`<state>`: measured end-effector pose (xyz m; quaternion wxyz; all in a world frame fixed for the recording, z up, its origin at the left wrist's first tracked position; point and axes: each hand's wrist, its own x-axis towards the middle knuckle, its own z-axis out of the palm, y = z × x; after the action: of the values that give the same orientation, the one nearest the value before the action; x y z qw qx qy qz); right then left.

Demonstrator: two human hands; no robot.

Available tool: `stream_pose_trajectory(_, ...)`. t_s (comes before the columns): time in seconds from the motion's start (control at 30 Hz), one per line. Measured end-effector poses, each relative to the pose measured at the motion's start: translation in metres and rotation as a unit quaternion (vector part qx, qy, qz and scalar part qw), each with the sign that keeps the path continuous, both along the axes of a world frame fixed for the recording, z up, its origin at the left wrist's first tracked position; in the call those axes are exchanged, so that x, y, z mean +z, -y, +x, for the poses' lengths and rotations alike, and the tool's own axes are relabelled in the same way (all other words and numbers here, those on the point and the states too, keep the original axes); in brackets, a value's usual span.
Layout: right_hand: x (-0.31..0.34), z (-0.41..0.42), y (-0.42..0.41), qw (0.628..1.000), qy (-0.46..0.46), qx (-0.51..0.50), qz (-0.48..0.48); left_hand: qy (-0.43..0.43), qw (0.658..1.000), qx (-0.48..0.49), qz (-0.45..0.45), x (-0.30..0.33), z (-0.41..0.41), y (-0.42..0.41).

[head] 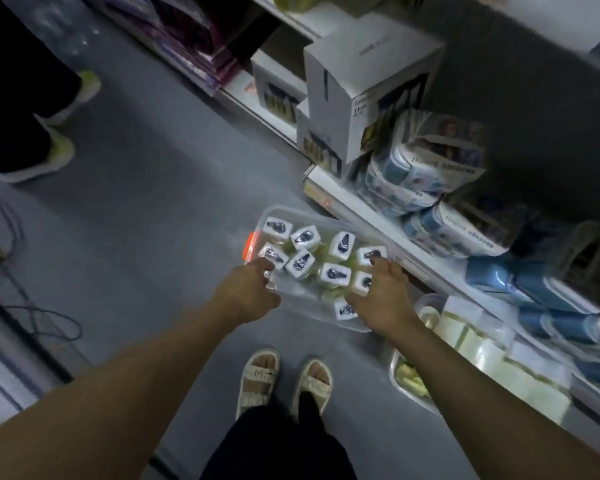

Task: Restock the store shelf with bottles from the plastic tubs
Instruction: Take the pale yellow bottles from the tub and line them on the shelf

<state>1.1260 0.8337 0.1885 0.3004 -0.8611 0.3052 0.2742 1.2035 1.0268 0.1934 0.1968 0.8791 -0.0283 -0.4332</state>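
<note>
On the grey aisle floor, just beside the lowest store shelf, sits a clear plastic tub with an orange latch at its left end; it is packed with upright bottles, white-capped, standing close together. Both hands are down at the tub, well apart from each other; the left hand lies at the near-left corner, fingers curled at the rim and against the nearest cap; the right hand lies at the near-right side, fingers spread and bent over the caps there. Whether either hand has actually closed on a bottle or on the rim cannot be told, the fingertips being hidden among the caps. In judgement, the step in hand is the pick-up from the tub; nothing from it appears shelved yet. The next move calls for a firm hold on one bottle per hand, a straight lift clear of the neighbours, then a placement on the shelf to the right, where boxed goods and wrapped packs crowd the space.
</note>
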Motion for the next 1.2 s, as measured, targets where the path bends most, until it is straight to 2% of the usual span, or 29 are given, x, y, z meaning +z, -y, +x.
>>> stream_pose_trajectory(0.3, -0.119, -0.041, 0.011, 0.998, -0.022, -0.051, -0.009, -0.054, 0.996, -0.071, -0.021, -0.127, -0.036, 0.034)
stream_pose_trajectory(0.53, -0.196, -0.075, 0.017, 0.996, -0.022, -0.078, -0.025, -0.026, 0.986, -0.162, -0.033, -0.217, -0.062, 0.072)
stream_pose_trajectory(0.7, -0.24, -0.098, 0.021, 0.992, -0.015, -0.122, -0.037, 0.054, 0.984, -0.159, -0.066, -0.269, -0.085, 0.1)
stream_pose_trajectory(0.9, -0.268, -0.117, 0.023, 0.98, 0.065, -0.186, -0.025, 0.129, 0.976, -0.166, -0.065, -0.307, -0.109, 0.12)
stream_pose_trajectory(1.1, -0.287, -0.123, 0.029, 0.977, 0.081, -0.192, -0.042, 0.207, 0.954, -0.217, -0.005, -0.316, -0.109, 0.134)
stream_pose_trajectory(1.2, -0.285, -0.121, 0.028, 0.976, 0.086, -0.195, -0.036, 0.213, 0.945, -0.248, 0.01, -0.312, -0.101, 0.133)
